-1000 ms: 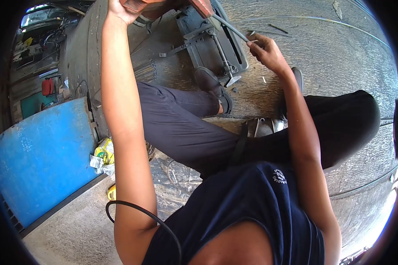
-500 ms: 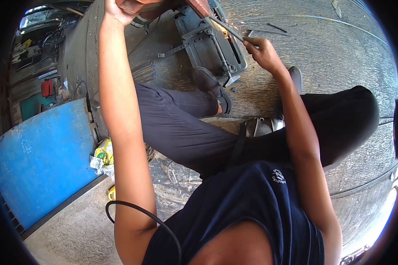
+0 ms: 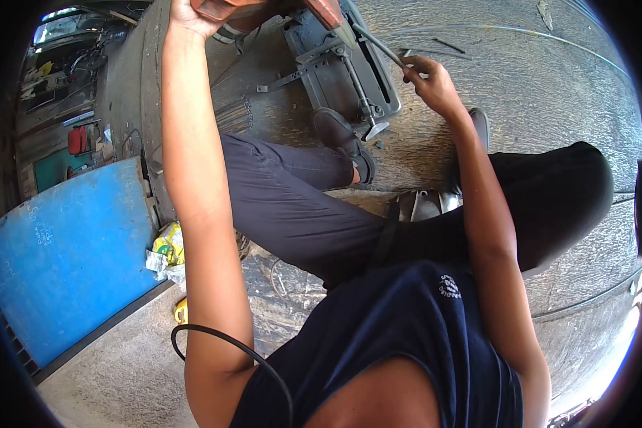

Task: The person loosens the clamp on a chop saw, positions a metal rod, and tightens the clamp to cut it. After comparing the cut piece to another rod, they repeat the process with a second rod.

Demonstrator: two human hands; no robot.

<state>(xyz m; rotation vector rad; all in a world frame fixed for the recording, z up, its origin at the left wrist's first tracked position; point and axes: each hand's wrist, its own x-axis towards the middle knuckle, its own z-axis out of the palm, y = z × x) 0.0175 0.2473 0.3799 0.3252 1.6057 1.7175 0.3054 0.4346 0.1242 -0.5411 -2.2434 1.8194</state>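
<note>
My left hand is raised at the top edge, gripping the orange-red handle of a cut-off saw. Its red guard hangs over the dark metal saw base on the floor. My right hand pinches the near end of a thin grey metal rod that runs up-left under the guard. My left foot in a dark shoe rests against the saw base.
A blue metal sheet lies at the left. Yellow wrappers sit beside it. A black cable loops near my left arm. Thin rod offcuts lie on the rough concrete floor. A red object stands far left.
Half a second ago sparks flew where the saw met the rod; now there are none. My right hand has shifted slightly right and down with the rod.
</note>
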